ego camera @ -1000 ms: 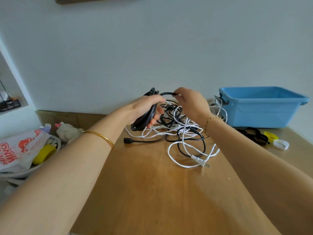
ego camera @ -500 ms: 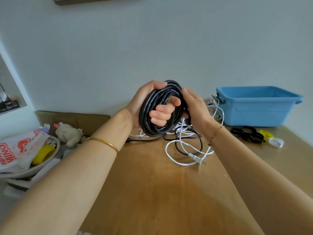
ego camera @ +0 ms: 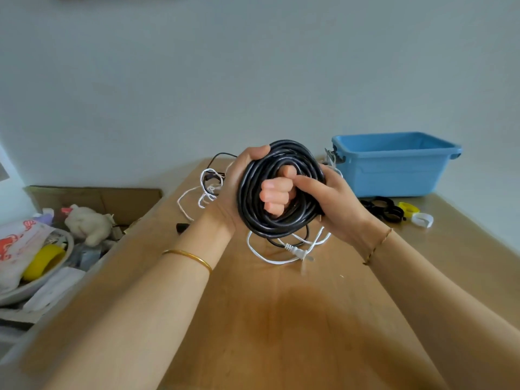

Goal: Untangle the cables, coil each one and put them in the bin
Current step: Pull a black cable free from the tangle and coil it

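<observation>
The black cable coil (ego camera: 277, 192), half-gathered on the desk (ego camera: 281, 319) a second ago, is now being held clear above the remaining tangle (ego camera: 284, 249). The left hand (ego camera: 242, 190) is keeping a tightly closed grip through the coil's centre, and the right hand (ego camera: 329, 204) is clasping its three o'clock side. The blue bin (ego camera: 394, 167) is sitting at two o'clock.

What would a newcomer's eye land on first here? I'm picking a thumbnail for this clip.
First, the thick black cable coil held up at the centre, with the left hand gripping through its middle and the right hand steadying its right side. Next, the bright blue bin at the table's far right against the wall. Below the coil, a loose white cable with its plug lies on the wooden table.
</observation>
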A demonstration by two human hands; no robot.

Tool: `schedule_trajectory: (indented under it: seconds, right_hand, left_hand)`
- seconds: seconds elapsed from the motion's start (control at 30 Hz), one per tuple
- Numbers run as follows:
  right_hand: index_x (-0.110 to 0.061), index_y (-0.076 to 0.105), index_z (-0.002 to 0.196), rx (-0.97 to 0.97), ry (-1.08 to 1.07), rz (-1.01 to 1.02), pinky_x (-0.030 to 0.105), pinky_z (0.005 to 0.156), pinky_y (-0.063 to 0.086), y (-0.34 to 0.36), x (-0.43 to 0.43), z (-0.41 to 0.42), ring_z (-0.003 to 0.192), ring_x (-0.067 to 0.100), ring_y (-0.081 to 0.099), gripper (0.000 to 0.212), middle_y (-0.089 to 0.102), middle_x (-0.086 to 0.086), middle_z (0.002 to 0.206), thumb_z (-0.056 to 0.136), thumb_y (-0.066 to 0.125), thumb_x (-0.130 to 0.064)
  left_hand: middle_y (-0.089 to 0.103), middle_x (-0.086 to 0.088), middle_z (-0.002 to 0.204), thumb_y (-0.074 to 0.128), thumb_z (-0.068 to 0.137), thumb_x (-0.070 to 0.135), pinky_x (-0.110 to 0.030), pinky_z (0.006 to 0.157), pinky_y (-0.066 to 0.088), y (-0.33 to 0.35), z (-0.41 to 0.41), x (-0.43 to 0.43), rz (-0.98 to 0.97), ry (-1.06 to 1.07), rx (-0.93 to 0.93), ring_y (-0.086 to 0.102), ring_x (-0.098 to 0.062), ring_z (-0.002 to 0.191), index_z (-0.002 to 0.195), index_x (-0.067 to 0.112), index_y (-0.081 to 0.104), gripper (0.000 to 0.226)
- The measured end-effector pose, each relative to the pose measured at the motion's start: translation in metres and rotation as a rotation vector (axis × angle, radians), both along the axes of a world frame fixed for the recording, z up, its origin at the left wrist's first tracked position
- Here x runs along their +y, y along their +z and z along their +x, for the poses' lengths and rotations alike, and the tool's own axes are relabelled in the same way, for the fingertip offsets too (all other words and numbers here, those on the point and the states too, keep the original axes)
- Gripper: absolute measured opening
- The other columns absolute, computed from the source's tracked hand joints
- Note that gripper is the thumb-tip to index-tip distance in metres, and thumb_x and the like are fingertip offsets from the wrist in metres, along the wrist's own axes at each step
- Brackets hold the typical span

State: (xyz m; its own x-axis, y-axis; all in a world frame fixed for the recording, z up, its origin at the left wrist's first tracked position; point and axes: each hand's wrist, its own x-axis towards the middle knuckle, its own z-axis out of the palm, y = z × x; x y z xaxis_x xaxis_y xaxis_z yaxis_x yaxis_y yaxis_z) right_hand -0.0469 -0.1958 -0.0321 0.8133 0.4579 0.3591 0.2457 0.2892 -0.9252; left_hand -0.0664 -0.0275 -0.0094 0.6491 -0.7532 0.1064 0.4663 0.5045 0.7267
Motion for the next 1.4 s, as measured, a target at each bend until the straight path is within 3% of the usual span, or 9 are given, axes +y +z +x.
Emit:
schedule_trajectory:
  seconds: [0.13, 0.27, 0.4, 0.5, 0.6, 0.7, 0.9, 1.03, 1.4]
  right_hand:
    - [-0.007, 0.056, 0.081, -0.098, -0.176, -0.147, 0.026, 0.054, 0.048, 0.002, -0.019, 0.004, 0.055, 0.017, 0.057, 0.009, 0.058, 0.005, 0.059, 0.088, 0.055, 0.000]
    - [-0.009, 0.060, 0.084, -0.135, -0.268, -0.314, 0.024, 0.058, 0.047, -0.006, -0.039, 0.013, 0.057, 0.010, 0.058, 0.006, 0.061, -0.005, 0.061, 0.085, 0.061, -0.004]
    - [-0.011, 0.055, 0.072, -0.128, -0.331, -0.423, 0.026, 0.053, 0.044, -0.013, -0.056, 0.016, 0.051, 0.015, 0.054, 0.015, 0.057, 0.000, 0.055, 0.085, 0.062, -0.005]
    - [-0.007, 0.053, 0.073, -0.118, -0.331, -0.473, 0.032, 0.056, 0.044, -0.014, -0.071, 0.018, 0.054, 0.023, 0.053, 0.014, 0.055, 0.010, 0.059, 0.085, 0.061, -0.006]
    - [-0.011, 0.054, 0.089, -0.080, -0.296, -0.512, 0.028, 0.050, 0.046, -0.012, -0.085, 0.020, 0.052, 0.023, 0.058, 0.011, 0.057, 0.008, 0.063, 0.084, 0.061, -0.003]
    - [-0.016, 0.048, 0.113, -0.011, -0.242, -0.579, 0.036, 0.052, 0.054, -0.014, -0.100, 0.022, 0.056, 0.026, 0.066, 0.036, 0.064, 0.011, 0.071, 0.083, 0.062, -0.003]
    - [-0.007, 0.050, 0.087, -0.031, -0.397, -0.590, 0.029, 0.047, 0.050, -0.032, -0.112, 0.029, 0.048, 0.023, 0.060, 0.011, 0.055, 0.009, 0.064, 0.084, 0.059, -0.001]
    - [-0.007, 0.050, 0.078, 0.012, -0.436, -0.613, 0.028, 0.047, 0.048, -0.043, -0.116, 0.037, 0.044, 0.016, 0.054, 0.011, 0.052, 0.007, 0.060, 0.082, 0.059, -0.001]
    - [-0.002, 0.055, 0.107, 0.069, -0.464, -0.541, 0.023, 0.049, 0.054, -0.058, -0.113, 0.047, 0.048, 0.009, 0.061, 0.026, 0.068, 0.018, 0.090, 0.091, 0.061, -0.022]
  left_hand:
    - [0.057, -0.005, 0.058, 0.046, 0.088, 0.035, -0.028, 0.053, 0.054, -0.008, -0.001, -0.015, 0.320, 0.408, -0.023, 0.060, -0.020, 0.052, 0.077, 0.005, 0.058, 0.034]
    - [0.066, -0.009, 0.077, 0.059, 0.090, 0.021, -0.039, 0.070, 0.059, -0.006, 0.002, -0.033, 0.610, 0.525, -0.196, 0.067, -0.020, 0.067, 0.099, 0.004, 0.060, 0.019]
    - [0.067, -0.010, 0.105, 0.073, 0.075, -0.007, -0.040, 0.069, 0.060, -0.010, 0.013, -0.054, 0.916, 0.696, -0.493, 0.071, -0.029, 0.084, 0.132, 0.014, 0.048, 0.065]
    - [0.066, -0.009, 0.104, 0.064, 0.074, -0.008, -0.044, 0.082, 0.058, -0.015, 0.020, -0.068, 1.015, 0.748, -0.609, 0.069, -0.029, 0.086, 0.136, 0.021, 0.045, 0.071]
    - [0.062, -0.018, 0.079, 0.050, 0.080, -0.012, -0.037, 0.060, 0.058, -0.019, 0.021, -0.081, 0.951, 0.663, -0.517, 0.063, -0.026, 0.062, 0.127, 0.007, 0.049, 0.051]
    - [0.060, -0.019, 0.075, 0.048, 0.084, -0.014, -0.035, 0.054, 0.057, -0.023, 0.022, -0.092, 0.841, 0.571, -0.300, 0.062, -0.025, 0.054, 0.121, 0.000, 0.048, 0.040]
    - [0.061, -0.014, 0.076, 0.058, 0.088, -0.005, -0.033, 0.057, 0.056, -0.044, 0.037, -0.111, 0.641, 0.540, -0.207, 0.056, -0.017, 0.053, 0.128, 0.023, 0.051, 0.049]
    - [0.048, -0.008, 0.070, 0.056, 0.095, 0.009, -0.025, 0.048, 0.047, -0.063, 0.048, -0.123, 0.585, 0.548, -0.144, 0.042, -0.008, 0.042, 0.125, 0.014, 0.054, 0.030]
    - [0.047, -0.007, 0.066, 0.053, 0.098, 0.012, -0.023, 0.045, 0.045, -0.065, 0.062, -0.128, 0.705, 0.687, -0.094, 0.042, -0.010, 0.042, 0.115, 0.020, 0.060, 0.020]
